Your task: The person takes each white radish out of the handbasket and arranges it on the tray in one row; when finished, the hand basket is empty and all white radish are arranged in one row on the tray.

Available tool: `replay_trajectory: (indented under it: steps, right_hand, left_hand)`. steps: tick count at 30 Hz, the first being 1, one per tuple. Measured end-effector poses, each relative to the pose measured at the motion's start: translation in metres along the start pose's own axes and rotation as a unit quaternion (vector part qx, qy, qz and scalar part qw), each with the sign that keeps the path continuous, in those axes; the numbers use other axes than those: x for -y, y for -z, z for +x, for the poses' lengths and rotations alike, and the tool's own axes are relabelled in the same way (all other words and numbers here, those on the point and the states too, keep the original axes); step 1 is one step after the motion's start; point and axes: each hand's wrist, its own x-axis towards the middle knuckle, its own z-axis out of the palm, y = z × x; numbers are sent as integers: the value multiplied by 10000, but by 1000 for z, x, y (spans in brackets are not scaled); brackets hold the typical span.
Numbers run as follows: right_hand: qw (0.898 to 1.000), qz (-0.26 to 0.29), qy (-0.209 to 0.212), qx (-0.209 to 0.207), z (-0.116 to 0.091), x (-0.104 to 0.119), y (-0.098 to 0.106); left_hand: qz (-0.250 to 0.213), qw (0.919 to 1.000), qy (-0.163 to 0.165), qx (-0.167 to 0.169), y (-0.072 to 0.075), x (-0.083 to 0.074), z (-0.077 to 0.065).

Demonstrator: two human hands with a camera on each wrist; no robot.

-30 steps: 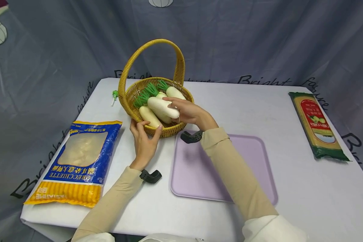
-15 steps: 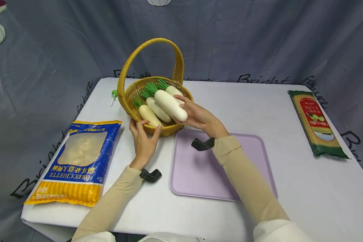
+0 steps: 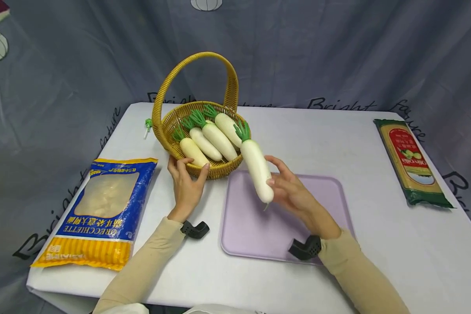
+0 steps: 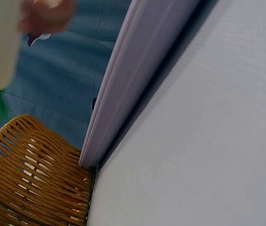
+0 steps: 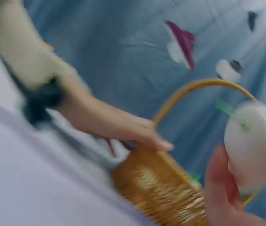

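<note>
My right hand (image 3: 294, 192) holds a white radish (image 3: 256, 168) with green leaves above the left part of the lilac tray (image 3: 255, 235). Its leafy end points up toward the basket. In the right wrist view the same radish (image 5: 253, 146) shows end-on between thumb and fingers. At the near left side of the wicker basket (image 3: 220, 171), my left hand (image 3: 187, 192) grips the rim with thumb and fingers. Several more white radishes (image 3: 216, 139) lie side by side in the basket, leaves toward the back. The left wrist view shows basket weave (image 4: 34, 174), while the left hand is out of sight there.
A blue and yellow bag of orecchiette pasta (image 3: 106, 196) lies at the left. A green lollipop-like item (image 3: 148, 124) sits left of the basket. At the far right is a green and tan pasta packet (image 3: 412, 161). The basket's tall handle (image 3: 204, 54) arches upward.
My right hand has lifted the radish out of the basket and carried it right and toward me, over the tray's left part. The left hand has stayed at the basket rim.
</note>
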Motion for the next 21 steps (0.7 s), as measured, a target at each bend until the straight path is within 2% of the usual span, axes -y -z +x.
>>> replay_trajectory:
  steps: [4, 9, 12, 16, 21]
  right_hand:
    - [9960, -357, -5, -820, -27, -21, -3]
    - [9891, -565, -163, -1347, -42, -40, -10]
    - [9862, -774, -373, -1412, -44, -53, -19]
    - [9808, -1325, -552, -1318, -43, -69, -29]
    - [9635, -2311, -377, -1300, -41, -85, -37]
  left_hand:
    - [4, 10000, 35, -3, 0, -1, 0]
    - [1, 10000, 31, 73, -1, -1, 0]
    - [13, 10000, 15, 85, -1, -1, -1]
    - [-3, 10000, -32, 35, -1, -1, -1]
    - [8, 10000, -36, 36, 0, -1, -1]
